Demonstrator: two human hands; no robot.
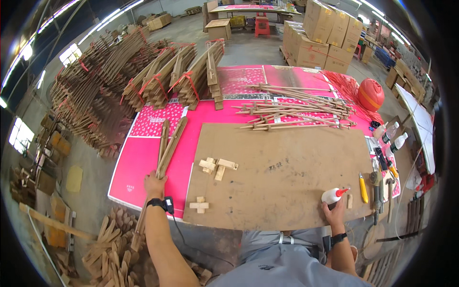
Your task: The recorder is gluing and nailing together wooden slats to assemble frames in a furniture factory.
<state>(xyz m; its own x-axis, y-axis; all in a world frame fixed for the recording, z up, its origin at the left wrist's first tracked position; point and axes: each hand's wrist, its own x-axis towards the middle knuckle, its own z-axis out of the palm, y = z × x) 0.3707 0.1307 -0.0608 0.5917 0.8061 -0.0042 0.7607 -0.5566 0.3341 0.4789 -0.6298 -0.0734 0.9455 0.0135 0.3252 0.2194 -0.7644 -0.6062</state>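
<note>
My right hand (334, 213) is closed round a white glue bottle (330, 196) with a red nozzle, at the near right of the brown board (277, 182). A small wooden block (350, 201) lies just right of it. At the left, my left hand (155, 185) grips one of the long wooden slats (172, 148) on the pink table covering; its fingers are partly hidden. Crossed wooden pieces (199, 205) sit on the board's near left corner. Farther up on the board are more joined wooden blocks (220, 167).
Bundled slats (186, 76) tied with red string stand at the back left. Thin wooden rods (296, 110) lie across the far side. A yellow cutter (363, 189), a hammer (390, 191) and bottles (397, 142) line the right edge. Loose wood (114, 244) is piled below left.
</note>
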